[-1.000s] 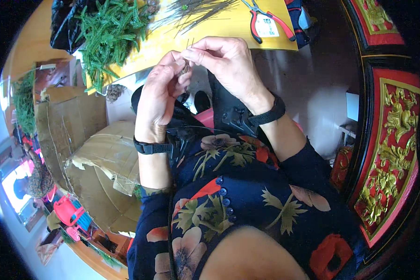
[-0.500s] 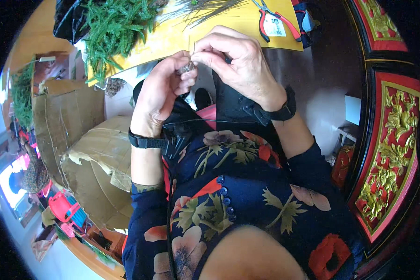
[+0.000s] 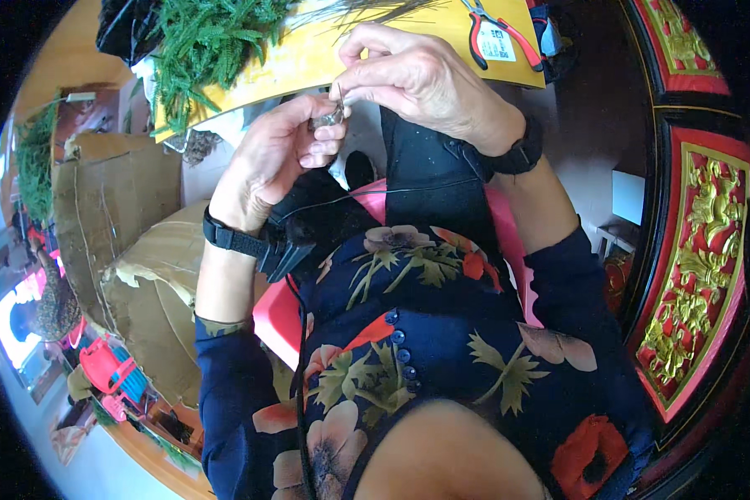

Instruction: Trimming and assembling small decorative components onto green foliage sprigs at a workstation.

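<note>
Just off the near edge of the yellow table, my two hands meet. My left hand (image 3: 267, 150) is closed round a small rough, grey-brown roundish piece (image 3: 326, 121), its kind too small to make out; the thumb and fingers hide part of it. Thumb and forefinger of my right hand (image 3: 429, 87) pinch a thin dark wire (image 3: 339, 92) right above that piece. Whether the wire passes into or around it I cannot tell. More thin dark wires (image 3: 383, 12) lie loose on the table, beyond my hands.
On the yellow table (image 3: 308, 71), green artificial fir sprigs (image 3: 212, 50) are heaped at left and red-handled pliers (image 3: 508, 42) lie at right. Opened cardboard (image 3: 121, 208) stands to my left. A carved red-and-gold panel (image 3: 700, 267) rises at right. Below me is a pink seat (image 3: 279, 321).
Both arms have spread a little outward, and the hands have shifted slightly left. My right fingers have come down closer to the piece, and less of the wire shows above them.
</note>
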Demonstrator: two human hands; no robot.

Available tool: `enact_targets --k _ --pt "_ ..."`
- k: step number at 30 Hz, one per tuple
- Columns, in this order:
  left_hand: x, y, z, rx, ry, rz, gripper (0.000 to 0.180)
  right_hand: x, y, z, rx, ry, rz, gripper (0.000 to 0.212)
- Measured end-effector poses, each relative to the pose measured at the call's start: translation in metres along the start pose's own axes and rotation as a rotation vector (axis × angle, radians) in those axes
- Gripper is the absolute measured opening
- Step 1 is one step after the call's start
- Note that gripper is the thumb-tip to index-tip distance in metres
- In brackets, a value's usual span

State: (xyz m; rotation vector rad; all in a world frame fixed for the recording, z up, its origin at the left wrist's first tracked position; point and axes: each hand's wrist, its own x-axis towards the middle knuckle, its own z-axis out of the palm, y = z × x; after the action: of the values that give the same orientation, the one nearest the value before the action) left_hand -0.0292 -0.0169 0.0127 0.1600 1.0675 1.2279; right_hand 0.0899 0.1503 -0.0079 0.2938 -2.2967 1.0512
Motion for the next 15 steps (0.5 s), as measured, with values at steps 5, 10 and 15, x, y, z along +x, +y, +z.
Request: enact_targets --k 5,10,15 --pt "0.0016 -0.0017 0.0009 -0.083 -0.077 0.006 0.017 -0.0007 0.0067 -0.0024 0.009 -0.028 -0.003 0.011" --pt "0.0009 -0.0034 0.0030 -0.133 -0.043 0.020 0.016 -0.0027 0.0095 -0.0039 0.015 -0.054 0.000 0.010" --pt "-0.0040 -0.0024 0.0075 -0.050 0.035 0.081 0.014 -0.0025 0.0020 -0.0006 -0.023 -0.040 0.046 0.009"
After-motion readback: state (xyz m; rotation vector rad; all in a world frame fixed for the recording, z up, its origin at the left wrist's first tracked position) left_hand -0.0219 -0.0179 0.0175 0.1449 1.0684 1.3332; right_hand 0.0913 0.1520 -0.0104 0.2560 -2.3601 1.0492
